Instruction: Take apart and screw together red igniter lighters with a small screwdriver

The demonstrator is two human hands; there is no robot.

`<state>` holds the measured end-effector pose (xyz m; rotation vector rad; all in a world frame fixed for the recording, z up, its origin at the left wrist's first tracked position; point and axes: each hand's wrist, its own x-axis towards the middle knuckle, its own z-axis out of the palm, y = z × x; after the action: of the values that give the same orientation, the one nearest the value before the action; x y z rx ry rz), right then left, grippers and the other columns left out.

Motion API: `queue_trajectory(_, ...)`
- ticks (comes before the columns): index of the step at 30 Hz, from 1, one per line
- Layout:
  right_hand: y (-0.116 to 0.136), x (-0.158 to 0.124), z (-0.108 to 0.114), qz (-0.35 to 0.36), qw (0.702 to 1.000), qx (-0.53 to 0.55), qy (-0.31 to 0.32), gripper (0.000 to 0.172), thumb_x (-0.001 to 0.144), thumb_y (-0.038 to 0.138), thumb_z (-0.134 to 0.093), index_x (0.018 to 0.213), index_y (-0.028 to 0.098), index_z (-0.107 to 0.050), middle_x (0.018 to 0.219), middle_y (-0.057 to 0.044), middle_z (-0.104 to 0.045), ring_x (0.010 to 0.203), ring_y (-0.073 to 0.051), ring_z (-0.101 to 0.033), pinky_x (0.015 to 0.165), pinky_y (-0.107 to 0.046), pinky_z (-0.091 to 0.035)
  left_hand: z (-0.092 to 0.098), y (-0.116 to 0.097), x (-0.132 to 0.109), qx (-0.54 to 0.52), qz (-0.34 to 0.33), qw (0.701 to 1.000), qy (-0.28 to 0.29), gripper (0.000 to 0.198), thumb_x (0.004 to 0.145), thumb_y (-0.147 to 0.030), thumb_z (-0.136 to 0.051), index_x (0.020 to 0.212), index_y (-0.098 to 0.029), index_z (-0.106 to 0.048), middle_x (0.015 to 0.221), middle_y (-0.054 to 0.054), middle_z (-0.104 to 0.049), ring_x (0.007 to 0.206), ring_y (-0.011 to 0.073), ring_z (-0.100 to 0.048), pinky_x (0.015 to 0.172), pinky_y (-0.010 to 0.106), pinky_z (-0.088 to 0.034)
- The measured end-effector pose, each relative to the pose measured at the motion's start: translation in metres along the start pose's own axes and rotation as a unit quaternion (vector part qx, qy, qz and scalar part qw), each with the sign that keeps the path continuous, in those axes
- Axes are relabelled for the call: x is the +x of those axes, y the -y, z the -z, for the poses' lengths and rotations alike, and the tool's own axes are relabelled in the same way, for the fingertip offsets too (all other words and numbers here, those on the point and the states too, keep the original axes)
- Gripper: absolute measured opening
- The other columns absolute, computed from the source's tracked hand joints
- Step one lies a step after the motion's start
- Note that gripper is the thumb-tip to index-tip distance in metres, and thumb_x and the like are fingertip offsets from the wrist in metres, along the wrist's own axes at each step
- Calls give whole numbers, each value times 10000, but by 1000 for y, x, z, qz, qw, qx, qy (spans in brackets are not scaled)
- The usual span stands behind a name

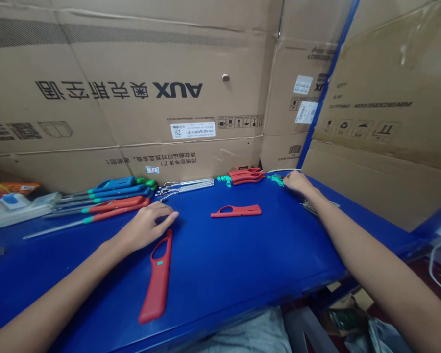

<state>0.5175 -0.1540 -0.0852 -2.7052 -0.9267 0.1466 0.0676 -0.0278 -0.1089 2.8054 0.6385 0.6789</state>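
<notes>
My left hand rests low over the blue table with thumb and fingers apart, and I see nothing held in it. Just below it lies a red lighter casing with a finger hole and a small green piece in its side. Another red casing half lies flat mid-table. At the far right my right hand reaches into a pile of small green plastic parts. Its fingers are pinched together at the pile; whatever is between them is hidden.
Finished-looking long-nosed lighters, blue and red, lie at the left beside a power strip. Metal rods with wires, green caps and stacked red casings line the back. Thin metal pieces lie under my right forearm. Cardboard walls enclose the table.
</notes>
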Motion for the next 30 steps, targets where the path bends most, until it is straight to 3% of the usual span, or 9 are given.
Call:
queue_trajectory(4, 3, -8, -3, 31, 999, 13, -2, 252, 817, 233, -516, 987, 178, -693, 996, -113, -662, 915, -238, -620, 732, -281, -436, 0, -1, -1, 3, -1, 1000, 6, 400, 924, -480, -399, 840, -205, -676, 954, 24, -677, 925, 159, -594, 871, 243, -435)
queue_trajectory(10, 9, -18, -7, 32, 999, -6, -23, 301, 820, 255, -522, 1045, 121, -670, 1081, -204, -614, 1008, -320, -585, 797, -361, -434, 3, -2, 1, 3, -1, 999, 39, 416, 916, -505, -384, 900, -207, -674, 1006, 31, -672, 965, 180, -585, 901, 256, -428)
queue_trajectory(13, 8, -22, -6, 36, 999, 3, -32, 296, 829, 258, -509, 1031, 107, -663, 1079, -224, -607, 1018, -339, -580, 812, -385, -433, 13, 3, -2, 13, 50, 995, 80, 453, 895, -529, -372, 1081, -212, -637, 1056, 41, -659, 949, 199, -598, 855, 276, -448)
queue_trajectory(16, 8, -26, -7, 41, 997, 32, -51, 249, 849, 250, -479, 971, 122, -653, 1054, -214, -614, 1019, -341, -579, 825, -399, -427, 29, 7, -7, -16, 127, 982, 140, 537, 873, -557, -354, 1182, -175, -572, 964, 64, -658, 827, 201, -610, 734, 279, -469)
queue_trajectory(19, 16, -31, -6, 55, 988, 107, -94, 241, 912, 251, -373, 993, 128, -564, 921, -173, -631, 857, -258, -620, 745, -347, -452, 41, 6, -11, -90, 143, 957, 234, 567, 807, -604, -469, 1159, -173, -579, 887, 51, -632, 784, 182, -586, 674, 248, -461)
queue_trajectory(21, 28, -39, -4, 85, 959, 247, -106, 202, 941, 250, -304, 1034, 145, -450, 773, -102, -616, 646, -177, -590, 627, -288, -450, 43, 2, -12, -104, 135, 949, 264, 581, 750, -599, -555, 1140, -171, -591, 856, 44, -610, 760, 171, -569, 641, 233, -448)
queue_trajectory(23, 46, -51, -1, 133, 904, 398, -78, 94, 929, 220, -317, 972, 169, -383, 697, -36, -577, 543, -129, -532, 564, -247, -430, 40, -4, -11, -101, 129, 950, 265, 546, 739, -569, -576, 1096, -157, -602, 803, 38, -597, 703, 161, -553, 598, 227, -427)
queue_trajectory(25, 67, -65, 1, 192, 874, 445, -17, 44, 875, 178, -396, 833, 173, -384, 682, -12, -546, 552, -105, -517, 571, -230, -423, 33, -9, -9, -109, 130, 952, 253, 473, 771, -527, -538, 1040, -143, -604, 750, 34, -601, 649, 155, -547, 571, 226, -412)
queue_trajectory(30, 112, -94, -4, 338, 895, 249, 153, 120, 753, 237, -563, 704, 138, -515, 599, 13, -462, 532, -89, -410, 524, -228, -305, 16, -12, -5, -80, 125, 973, 176, 418, 851, -407, -399, 1101, -132, -591, 715, 42, -629, 610, 160, -563, 545, 227, -385)
